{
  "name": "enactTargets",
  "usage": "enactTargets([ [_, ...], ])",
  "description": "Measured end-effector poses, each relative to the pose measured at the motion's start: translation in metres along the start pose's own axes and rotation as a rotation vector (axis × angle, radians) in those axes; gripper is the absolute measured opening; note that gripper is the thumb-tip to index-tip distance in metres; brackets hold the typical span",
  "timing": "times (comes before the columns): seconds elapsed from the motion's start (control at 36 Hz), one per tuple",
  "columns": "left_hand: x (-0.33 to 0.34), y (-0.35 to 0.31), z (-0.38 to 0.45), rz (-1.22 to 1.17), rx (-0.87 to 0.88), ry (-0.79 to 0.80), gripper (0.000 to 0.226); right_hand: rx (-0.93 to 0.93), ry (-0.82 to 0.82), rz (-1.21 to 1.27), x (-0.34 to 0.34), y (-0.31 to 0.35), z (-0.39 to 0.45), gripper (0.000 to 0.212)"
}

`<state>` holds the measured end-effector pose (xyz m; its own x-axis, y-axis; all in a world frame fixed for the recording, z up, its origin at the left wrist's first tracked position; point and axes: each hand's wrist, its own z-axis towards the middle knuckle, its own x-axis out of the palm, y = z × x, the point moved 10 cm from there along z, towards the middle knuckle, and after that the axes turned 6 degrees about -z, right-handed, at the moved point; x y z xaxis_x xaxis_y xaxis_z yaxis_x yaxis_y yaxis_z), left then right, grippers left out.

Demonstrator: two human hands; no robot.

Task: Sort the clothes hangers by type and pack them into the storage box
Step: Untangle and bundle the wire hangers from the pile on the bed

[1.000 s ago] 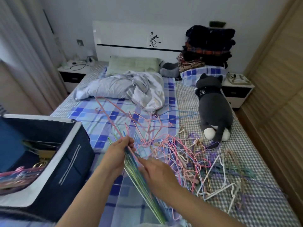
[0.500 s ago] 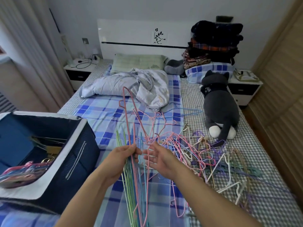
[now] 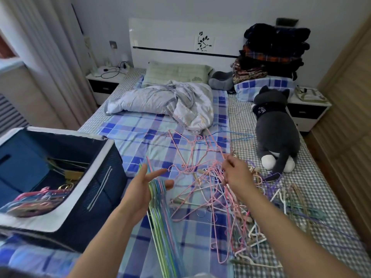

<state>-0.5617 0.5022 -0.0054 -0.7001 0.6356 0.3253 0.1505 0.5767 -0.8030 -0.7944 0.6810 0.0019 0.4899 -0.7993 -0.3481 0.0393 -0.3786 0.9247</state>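
the left hand [image 3: 144, 189] sits at lower centre of the frame, palm turned up, forefinger and thumb spread; a bundle of thin wire hangers [image 3: 162, 223], green, blue and pink, lies across the palm and runs down toward the bottom edge. whether the lower fingers curl round the bundle cannot be told from this view. the right hand [image 3: 236, 173] is right of centre, well apart from the left, fingers curled and pinching a pink wire hanger [image 3: 212, 145] that rises out of the pile toward mid-frame.

the tangled pile of hangers [image 3: 230, 199], pink, white, purple and teal, is spread on the bed [image 3: 140, 135] from centre to lower right, partly on the blue plaid sheet and partly on the grey check sheet. a blue hanger [image 3: 239, 136] lies apart above the pile.

the storage box [image 3: 84, 197], dark blue with a white rim, stands open at left of frame on the bed's near left corner. inside it, coloured hangers [image 3: 34, 199] lie at the near end and hangers with metal clips [image 3: 68, 169] further back.

also noted: a grey plush cat [image 3: 277, 129] at right, a crumpled quilt [image 3: 168, 101] at upper centre, a green pillow [image 3: 176, 72] against the headboard, folded clothes [image 3: 273, 51] stacked at upper right, a nightstand [image 3: 104, 81] at upper left.
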Motion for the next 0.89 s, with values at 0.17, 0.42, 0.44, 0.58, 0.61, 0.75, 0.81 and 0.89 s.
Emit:
enactTargets([
  [0.17, 0.007, -0.017, -0.008, -0.058, 0.069, 0.041, 0.062, -0.097, -0.062, -0.320, 0.029, -0.001, -0.023, 0.032],
  [0.42, 0.028, -0.035, -0.015, -0.157, 0.180, 0.078, 0.057, -0.472, 0.159, -0.613, 0.113, 0.043, -0.068, 0.045],
  [0.44, 0.030, -0.036, -0.016, -0.169, 0.183, 0.081, 0.056, -0.480, 0.179, -0.652, 0.117, 0.042, -0.071, 0.040],
  [0.58, 0.037, -0.029, -0.018, -0.219, 0.138, 0.086, 0.053, -0.421, 0.280, -0.850, 0.126, 0.028, -0.068, 0.026],
  [0.61, 0.038, -0.026, -0.018, -0.233, 0.125, 0.082, 0.052, -0.419, 0.296, -0.874, 0.126, 0.026, -0.067, 0.029],
  [0.75, 0.045, -0.014, -0.018, -0.271, 0.086, 0.044, 0.039, -0.463, 0.433, -0.929, 0.135, 0.019, -0.068, 0.022],
  [0.81, 0.043, -0.007, -0.016, -0.263, 0.069, 0.024, 0.036, -0.442, 0.496, -0.972, 0.139, 0.011, -0.069, 0.023],
  [0.89, 0.040, 0.004, -0.011, -0.272, 0.043, -0.023, 0.036, -0.398, 0.597, -1.018, 0.142, -0.004, -0.065, 0.027],
])
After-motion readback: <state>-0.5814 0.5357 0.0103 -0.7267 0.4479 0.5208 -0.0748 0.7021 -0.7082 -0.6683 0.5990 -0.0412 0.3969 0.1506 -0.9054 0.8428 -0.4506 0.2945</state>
